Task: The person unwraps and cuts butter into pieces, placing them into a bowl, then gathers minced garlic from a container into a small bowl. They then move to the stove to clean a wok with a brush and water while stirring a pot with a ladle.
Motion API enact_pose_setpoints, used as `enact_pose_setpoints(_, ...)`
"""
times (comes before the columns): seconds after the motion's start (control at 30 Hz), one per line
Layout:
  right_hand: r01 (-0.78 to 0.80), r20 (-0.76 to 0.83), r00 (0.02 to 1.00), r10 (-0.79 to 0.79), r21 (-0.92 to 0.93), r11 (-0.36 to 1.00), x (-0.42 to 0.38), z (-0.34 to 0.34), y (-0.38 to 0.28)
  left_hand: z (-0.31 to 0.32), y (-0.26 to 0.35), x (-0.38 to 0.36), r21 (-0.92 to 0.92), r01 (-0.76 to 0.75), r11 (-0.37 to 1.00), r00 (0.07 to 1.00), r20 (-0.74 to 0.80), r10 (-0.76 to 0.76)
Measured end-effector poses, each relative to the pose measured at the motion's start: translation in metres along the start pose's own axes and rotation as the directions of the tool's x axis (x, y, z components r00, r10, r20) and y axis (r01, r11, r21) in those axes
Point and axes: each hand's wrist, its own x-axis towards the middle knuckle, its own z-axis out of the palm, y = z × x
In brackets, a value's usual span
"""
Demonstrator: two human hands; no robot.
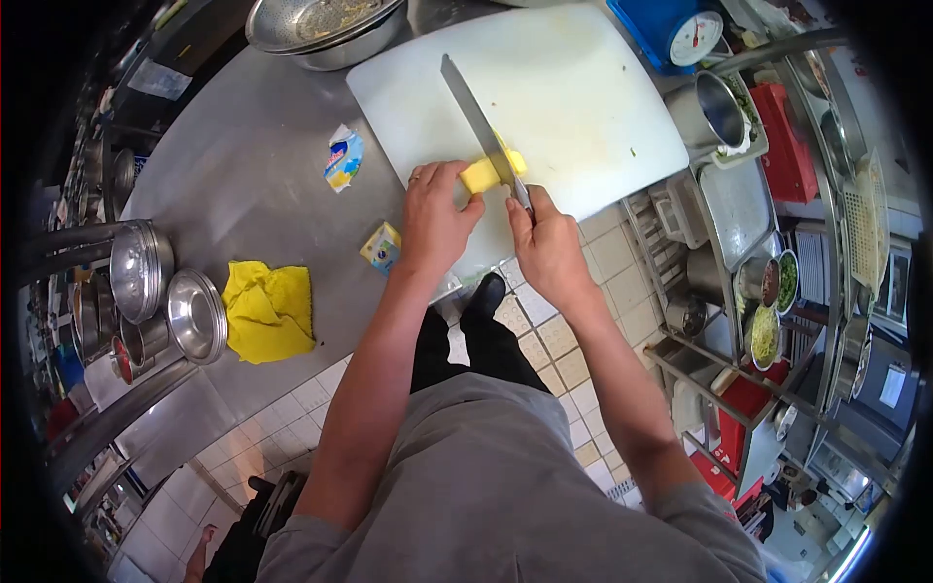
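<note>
My right hand (552,243) is closed around the handle of a long kitchen knife (472,109). Its blade lies across a small yellow block (480,176) that looks like butter or cheese, near the front edge of a white cutting board (573,107). A yellow piece (515,161) shows on the far side of the blade. With fingers bent, my left hand (439,216) grips the block's left end. Left of the board are a torn blue-and-white wrapper (343,157) and, by my left wrist, a small yellow-and-blue packet (382,247).
A metal colander (311,21) sits at the back left. A yellow cloth (268,311) and stacked metal bowls (196,316) are on the steel table (253,194). At the back right stand a blue scale (671,34) and a metal pot (707,112). Shelving runs along the right.
</note>
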Motion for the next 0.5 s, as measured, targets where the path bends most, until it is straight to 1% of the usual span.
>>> enact_pose_setpoints(0.07, -0.075, 0.064, 0.995, 0.073, 0.035, 0.997, -0.004, -0.007, -0.009, -0.001, -0.001, -0.006, 0.006, 0.005, 1.000, 1.000, 0.013, -0.005)
enact_pose_setpoints(0.13, -0.043, 0.033, 0.999, 0.043, 0.009, 0.999, -0.003, -0.008, -0.008, 0.001, 0.000, 0.002, 0.003, -0.014, 1.000, 1.000, -0.003, 0.014)
enact_pose_setpoints(0.2, -0.084, 0.085, 0.993, 0.077, 0.089, 0.992, -0.004, -0.011, -0.006, -0.001, 0.001, 0.001, 0.012, -0.009, 1.000, 1.000, 0.019, 0.009)
enact_pose_setpoints(0.23, -0.086, 0.080, 0.994, 0.079, 0.090, 0.992, -0.004, -0.011, -0.002, -0.001, 0.002, 0.000, 0.010, -0.013, 1.000, 1.000, 0.021, 0.013)
enact_pose_setpoints(0.3, -0.110, 0.109, 0.990, 0.088, 0.215, 0.970, 0.001, -0.012, 0.007, 0.000, 0.003, 0.001, -0.033, 0.051, 0.998, 0.998, 0.027, -0.050)
enact_pose_setpoints(0.43, -0.152, 0.129, 0.983, 0.128, 0.194, 0.969, 0.000, -0.015, 0.004, -0.005, 0.004, 0.003, 0.021, 0.010, 1.000, 0.999, 0.047, -0.011)
enact_pose_setpoints(0.5, -0.094, 0.061, 0.994, 0.087, 0.122, 0.988, -0.003, -0.013, 0.000, -0.016, 0.005, 0.008, 0.090, -0.088, 0.992, 0.991, 0.113, 0.078)
